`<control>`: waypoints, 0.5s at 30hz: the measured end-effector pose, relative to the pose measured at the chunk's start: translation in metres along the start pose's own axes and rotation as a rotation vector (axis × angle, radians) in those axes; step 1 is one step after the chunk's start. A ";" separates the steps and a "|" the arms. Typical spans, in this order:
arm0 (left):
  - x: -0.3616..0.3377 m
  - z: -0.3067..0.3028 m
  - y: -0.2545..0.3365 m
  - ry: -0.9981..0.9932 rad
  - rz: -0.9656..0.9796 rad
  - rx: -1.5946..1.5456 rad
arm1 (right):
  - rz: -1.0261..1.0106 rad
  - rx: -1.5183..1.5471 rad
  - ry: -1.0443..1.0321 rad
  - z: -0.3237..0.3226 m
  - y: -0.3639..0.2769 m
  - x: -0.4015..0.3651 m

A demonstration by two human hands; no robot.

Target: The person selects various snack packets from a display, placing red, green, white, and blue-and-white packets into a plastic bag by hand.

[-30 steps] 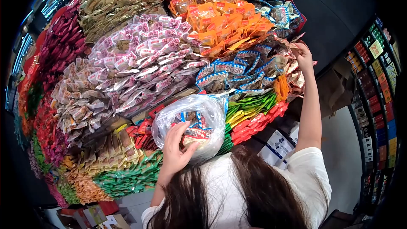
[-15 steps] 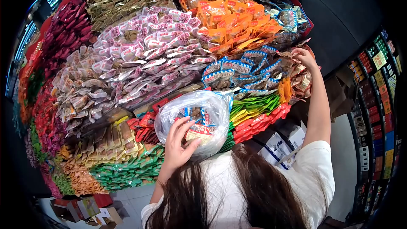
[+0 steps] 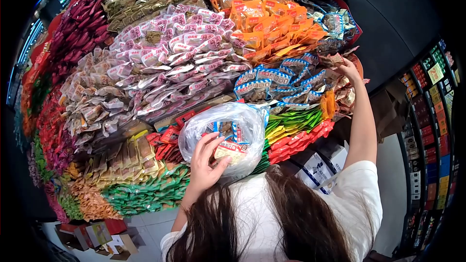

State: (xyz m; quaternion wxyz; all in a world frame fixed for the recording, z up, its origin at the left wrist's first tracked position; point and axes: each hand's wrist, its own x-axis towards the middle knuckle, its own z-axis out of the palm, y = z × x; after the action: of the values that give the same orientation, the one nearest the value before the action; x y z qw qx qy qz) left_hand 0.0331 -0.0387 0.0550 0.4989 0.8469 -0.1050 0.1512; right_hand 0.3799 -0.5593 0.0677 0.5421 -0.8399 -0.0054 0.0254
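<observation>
Your left hand (image 3: 206, 166) grips the limp, likely slippery bag (image 3: 213, 119), fingers curled on it; at 2 o'clock your right hand (image 3: 350, 71) pinches a light packet (image 3: 333, 59) edgewise.

Bright, even overhead light, few shadows; glare on the clear crinkled plastic bag (image 3: 223, 138). Strong fisheye bending, black vignetted corners, slight softness at edges.

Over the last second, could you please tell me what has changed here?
The right hand, earlier reaching into the heap of brown snack packets, now seems to pinch one brown packet, lifted slightly. The left hand stays clasped on the clear plastic bag of packets.
</observation>
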 end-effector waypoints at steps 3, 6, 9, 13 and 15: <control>0.003 0.000 0.004 -0.009 0.004 0.028 | 0.106 -0.034 -0.084 -0.011 -0.016 -0.013; 0.004 0.000 0.004 -0.001 0.010 0.042 | 0.157 -0.062 -0.173 -0.012 -0.023 -0.017; 0.004 0.002 0.003 0.003 0.011 0.021 | 0.133 -0.263 -0.150 -0.011 -0.022 -0.013; 0.004 0.001 0.004 0.008 0.005 0.020 | 0.120 -0.586 -0.203 0.005 -0.043 -0.013; 0.004 0.001 0.005 0.009 0.008 0.019 | 0.119 -0.557 -0.227 0.006 -0.039 -0.007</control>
State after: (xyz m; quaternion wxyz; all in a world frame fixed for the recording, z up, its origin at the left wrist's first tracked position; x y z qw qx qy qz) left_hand 0.0351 -0.0419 0.0596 0.4909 0.8503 -0.1048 0.1581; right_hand 0.3734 -0.5385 0.1011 0.2846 -0.9468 -0.0234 0.1485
